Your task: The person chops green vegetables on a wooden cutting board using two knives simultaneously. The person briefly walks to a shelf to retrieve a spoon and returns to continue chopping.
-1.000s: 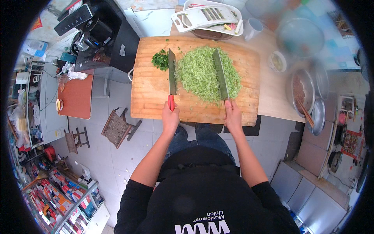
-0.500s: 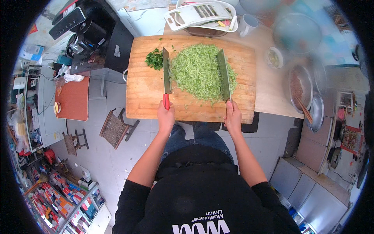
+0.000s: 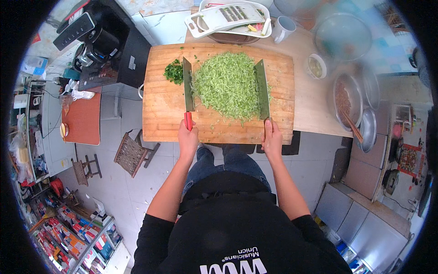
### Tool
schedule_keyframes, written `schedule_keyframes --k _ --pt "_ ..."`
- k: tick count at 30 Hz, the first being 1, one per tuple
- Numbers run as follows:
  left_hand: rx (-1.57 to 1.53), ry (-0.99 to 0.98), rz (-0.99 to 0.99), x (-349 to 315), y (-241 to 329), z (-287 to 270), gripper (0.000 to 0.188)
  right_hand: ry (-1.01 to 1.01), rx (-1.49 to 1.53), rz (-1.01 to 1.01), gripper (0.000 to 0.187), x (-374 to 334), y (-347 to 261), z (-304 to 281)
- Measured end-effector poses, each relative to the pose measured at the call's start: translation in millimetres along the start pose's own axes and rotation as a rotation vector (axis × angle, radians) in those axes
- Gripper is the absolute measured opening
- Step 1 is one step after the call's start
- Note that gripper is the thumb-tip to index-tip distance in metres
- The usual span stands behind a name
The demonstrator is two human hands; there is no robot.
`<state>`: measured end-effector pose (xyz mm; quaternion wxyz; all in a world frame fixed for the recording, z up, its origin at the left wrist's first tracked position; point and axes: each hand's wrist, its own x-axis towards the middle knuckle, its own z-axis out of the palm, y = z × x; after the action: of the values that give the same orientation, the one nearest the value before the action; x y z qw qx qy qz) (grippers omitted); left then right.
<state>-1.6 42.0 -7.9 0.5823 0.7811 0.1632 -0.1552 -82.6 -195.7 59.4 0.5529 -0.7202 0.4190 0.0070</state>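
A heap of pale green shredded vegetable (image 3: 228,84) covers the middle of a wooden cutting board (image 3: 159,116). My left hand (image 3: 188,140) is closed round the red handle of a cleaver (image 3: 188,86), whose blade stands on edge along the heap's left side. On the heap's right side stands a second cleaver (image 3: 263,89); my right hand (image 3: 272,141) grips its handle, mostly hidden by the fingers. Only a few shreds lie beyond this right blade. Left of the left blade sits a small pile of chopped dark green herbs (image 3: 174,72).
Behind the board, a white grater (image 3: 226,18) rests on a white tray beside a mug (image 3: 285,28). To the right are a small bowl (image 3: 315,66) and a metal bowl (image 3: 346,98) with minced filling and chopsticks. A black appliance (image 3: 123,50) stands left; a woven stool (image 3: 132,155) is on the floor.
Both blades have moved slightly apart: the left one further left, the right one to the heap's right edge. Fewer shreds lie right of the right blade. The whole view has shifted a little.
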Motion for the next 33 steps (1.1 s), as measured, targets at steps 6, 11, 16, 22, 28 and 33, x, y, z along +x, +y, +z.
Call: schedule_keyframes --k 6,11,16,22,28,33 --pt "-0.005 0.0 0.042 0.7 -0.5 1.7 0.014 0.08 -0.064 -0.074 0.035 7.7 23.8 0.7" --pt "-0.059 -0.019 0.031 2.6 -2.4 -0.1 0.02 0.112 -0.044 -0.051 0.033 1.4 12.1 -16.5" --pt "-0.041 -0.019 0.085 4.7 -10.9 1.2 0.02 0.224 -0.172 -0.115 0.035 19.8 35.1 -19.1" --pt "-0.058 -0.01 0.059 5.1 -13.4 -0.9 0.018 -0.021 0.161 0.01 0.034 -6.4 -11.7 31.7" --pt "-0.02 -0.016 -0.025 3.2 -2.9 0.3 0.015 0.002 -0.083 -0.277 0.031 9.4 4.1 40.0" --pt "0.005 0.001 0.002 3.0 -6.0 -2.1 0.015 -0.04 0.093 -0.093 0.031 -10.4 -38.2 28.7"
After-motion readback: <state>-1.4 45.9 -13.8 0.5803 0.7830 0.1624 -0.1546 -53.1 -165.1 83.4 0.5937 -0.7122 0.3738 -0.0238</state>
